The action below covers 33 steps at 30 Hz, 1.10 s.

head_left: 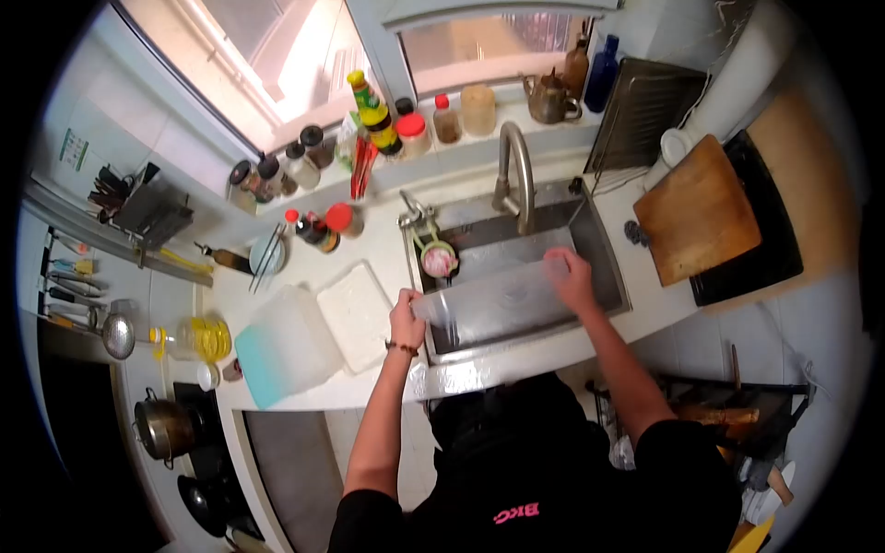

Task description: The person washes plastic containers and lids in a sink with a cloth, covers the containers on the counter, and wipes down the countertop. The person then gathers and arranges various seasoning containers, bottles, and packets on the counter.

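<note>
Left hand [406, 323] pinches the left end of a translucent plastic container [493, 311], held over the sink [604, 251] near the table's [472, 376] front edge; right hand [572, 279] grips its right end; farther right stands a wooden board [698, 212].

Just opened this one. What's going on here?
A person at a kitchen sink holds a translucent plastic piece over the basin, the left hand at one end and the right hand at the other. The faucet arches beyond it; whether water is running is unclear. On the counter to the left lie a translucent teal-ended container and a white tray.
</note>
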{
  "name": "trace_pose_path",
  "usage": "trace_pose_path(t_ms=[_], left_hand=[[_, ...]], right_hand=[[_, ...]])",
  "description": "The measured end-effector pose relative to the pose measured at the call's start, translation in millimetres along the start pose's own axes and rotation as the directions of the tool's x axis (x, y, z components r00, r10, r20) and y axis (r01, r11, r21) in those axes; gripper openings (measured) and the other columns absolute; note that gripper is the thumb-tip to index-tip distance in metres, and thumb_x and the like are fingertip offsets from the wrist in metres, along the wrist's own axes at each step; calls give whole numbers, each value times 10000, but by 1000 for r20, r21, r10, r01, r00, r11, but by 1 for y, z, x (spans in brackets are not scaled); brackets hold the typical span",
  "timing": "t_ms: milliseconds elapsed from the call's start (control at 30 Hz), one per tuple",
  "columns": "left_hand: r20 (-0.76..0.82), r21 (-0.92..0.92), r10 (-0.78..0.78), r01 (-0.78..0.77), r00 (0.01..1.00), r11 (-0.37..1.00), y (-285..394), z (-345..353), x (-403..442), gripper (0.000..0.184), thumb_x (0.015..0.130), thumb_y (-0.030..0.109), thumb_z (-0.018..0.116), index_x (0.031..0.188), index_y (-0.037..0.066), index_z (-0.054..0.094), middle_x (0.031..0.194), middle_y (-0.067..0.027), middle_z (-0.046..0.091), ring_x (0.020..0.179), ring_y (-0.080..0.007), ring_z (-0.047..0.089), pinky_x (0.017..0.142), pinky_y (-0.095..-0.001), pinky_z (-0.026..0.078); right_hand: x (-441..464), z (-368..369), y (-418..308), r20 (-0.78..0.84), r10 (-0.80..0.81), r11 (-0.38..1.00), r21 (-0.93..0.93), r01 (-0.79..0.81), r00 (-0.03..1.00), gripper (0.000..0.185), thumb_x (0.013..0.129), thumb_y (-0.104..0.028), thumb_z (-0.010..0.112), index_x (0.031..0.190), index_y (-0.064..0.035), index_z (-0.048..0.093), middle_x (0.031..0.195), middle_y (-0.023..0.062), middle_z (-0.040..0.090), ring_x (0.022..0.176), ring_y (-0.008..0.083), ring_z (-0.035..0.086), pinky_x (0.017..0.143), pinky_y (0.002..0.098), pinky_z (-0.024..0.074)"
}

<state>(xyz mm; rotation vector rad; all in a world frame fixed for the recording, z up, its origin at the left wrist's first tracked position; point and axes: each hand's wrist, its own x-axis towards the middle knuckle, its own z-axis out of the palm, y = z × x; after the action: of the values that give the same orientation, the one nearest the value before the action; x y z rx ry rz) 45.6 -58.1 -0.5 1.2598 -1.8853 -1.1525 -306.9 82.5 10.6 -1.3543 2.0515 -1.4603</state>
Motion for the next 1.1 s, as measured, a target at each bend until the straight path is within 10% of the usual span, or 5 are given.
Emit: trace_pose_path(t_ms=[233, 433, 800, 1033, 1100], left_hand=[[189, -418, -413, 454, 891, 787, -32, 45, -46, 227, 1094, 200, 478, 1127, -23, 448, 959, -188, 687, 727, -303, 744, 585, -369, 644], [135, -310, -454, 473, 881, 825, -48, 68, -62, 213, 1108, 191, 430, 1120, -14, 370, 937, -210, 665, 700, -338, 736, 581, -393, 653], [210, -565, -647, 631, 733, 531, -49, 41, -58, 177, 1098, 190, 452, 1091, 15, 428, 987, -217, 683, 755, -338, 735, 653, -411, 662], [230, -272, -696, 731, 681, 626, -51, 56, -50, 642, 1013, 336, 647, 1504, 40, 359, 1281, -234, 631, 1017, -315, 699, 761, -392, 637], [182, -66, -654, 673, 734, 737, -120, 74, -50, 882, 944, 415, 735, 1599, 76, 252, 1369, -241, 580, 1147, -323, 638, 809, -412, 617]], right_hand=[[10, 20, 6, -213, -153, 966, -239, 100, 965, 203, 906, -132, 757, 1055, -11, 693, 874, 50, 726, 766, 138, 679, 669, 313, 537], [-41, 95, -29, 923, 20, 532, 315, -786, 384, 166, 997, -166, 645, 1060, -17, 685, 921, 83, 718, 799, 174, 708, 714, 296, 576], [-33, 81, 28, 49, 261, 962, 72, -264, 964, 508, 924, -242, 744, 1322, 29, 585, 1313, 208, 646, 1190, 312, 656, 990, 377, 509], [-34, 30, 17, 728, 519, 222, 392, -893, 448, 373, 883, -73, 696, 1232, 9, 595, 1226, 237, 674, 1023, 385, 715, 840, 430, 567], [-38, 34, 26, 111, 187, 971, -170, -167, 976, 304, 844, 6, 646, 1140, -42, 592, 1051, 236, 695, 905, 443, 696, 743, 495, 552]])
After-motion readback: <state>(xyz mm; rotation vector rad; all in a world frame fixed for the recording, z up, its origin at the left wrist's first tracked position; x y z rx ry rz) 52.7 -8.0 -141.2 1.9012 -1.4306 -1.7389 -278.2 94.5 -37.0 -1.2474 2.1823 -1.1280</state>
